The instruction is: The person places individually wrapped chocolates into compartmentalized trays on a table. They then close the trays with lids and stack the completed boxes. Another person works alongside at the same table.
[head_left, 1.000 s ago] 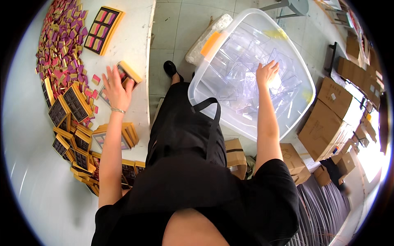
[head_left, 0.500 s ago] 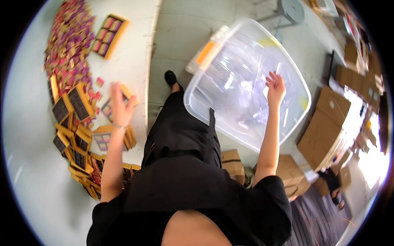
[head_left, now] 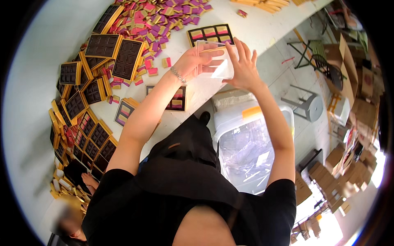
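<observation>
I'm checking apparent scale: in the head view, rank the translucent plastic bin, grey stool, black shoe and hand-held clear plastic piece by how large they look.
1. Translucent plastic bin
2. Grey stool and clear plastic piece: too alike to rank, and the piece is nearer the camera
3. Black shoe

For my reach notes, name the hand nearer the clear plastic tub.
Right. In the view, the right hand sits just above the clear plastic tub, its forearm crossing in front; the left hand is farther left, over the table.
</observation>
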`<state>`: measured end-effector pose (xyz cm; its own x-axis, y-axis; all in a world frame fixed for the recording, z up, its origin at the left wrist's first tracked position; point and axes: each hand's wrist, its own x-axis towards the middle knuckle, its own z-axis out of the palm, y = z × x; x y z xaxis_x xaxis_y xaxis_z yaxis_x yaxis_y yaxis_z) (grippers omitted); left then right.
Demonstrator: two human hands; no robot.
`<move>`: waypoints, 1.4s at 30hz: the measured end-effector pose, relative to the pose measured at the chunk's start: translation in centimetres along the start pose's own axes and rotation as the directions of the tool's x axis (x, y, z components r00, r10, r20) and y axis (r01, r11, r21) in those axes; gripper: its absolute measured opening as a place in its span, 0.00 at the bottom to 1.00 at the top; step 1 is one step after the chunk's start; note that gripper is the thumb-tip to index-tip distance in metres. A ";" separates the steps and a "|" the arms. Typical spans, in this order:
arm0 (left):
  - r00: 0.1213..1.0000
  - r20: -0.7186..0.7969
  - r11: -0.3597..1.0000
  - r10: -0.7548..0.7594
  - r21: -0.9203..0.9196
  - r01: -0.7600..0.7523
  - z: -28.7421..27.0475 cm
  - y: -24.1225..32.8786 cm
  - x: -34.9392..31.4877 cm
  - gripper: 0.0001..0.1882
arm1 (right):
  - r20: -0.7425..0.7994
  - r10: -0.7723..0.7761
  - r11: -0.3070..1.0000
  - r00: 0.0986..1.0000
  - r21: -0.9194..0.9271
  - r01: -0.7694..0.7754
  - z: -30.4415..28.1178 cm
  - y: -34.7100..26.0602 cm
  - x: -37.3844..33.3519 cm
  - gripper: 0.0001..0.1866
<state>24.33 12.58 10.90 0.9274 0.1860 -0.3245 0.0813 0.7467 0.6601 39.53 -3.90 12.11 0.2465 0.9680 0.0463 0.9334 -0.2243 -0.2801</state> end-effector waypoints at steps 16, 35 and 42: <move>0.642 -0.740 0.979 0.201 0.172 -0.109 -9.4 -4.7 7.5 0.22 | 0.248 -0.254 0.962 0.935 -0.040 0.271 7.7 7.5 13.2 0.66; 0.717 -0.695 0.614 0.053 0.589 0.526 -9.3 0.8 -14.9 0.32 | 0.094 0.097 0.979 0.991 0.170 -0.112 7.6 -19.1 -2.0 0.62; 0.799 -0.596 0.467 -0.084 0.684 0.560 -10.9 -2.6 -12.6 0.16 | 0.336 0.684 -0.114 0.647 0.926 -0.360 15.7 -17.4 -6.9 0.44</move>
<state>8.39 15.24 5.85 0.5164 0.4665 -0.7182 0.8069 0.0159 0.5905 17.46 -4.86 1.63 0.7102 0.5111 -0.4842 -0.4369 -0.2194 -0.8724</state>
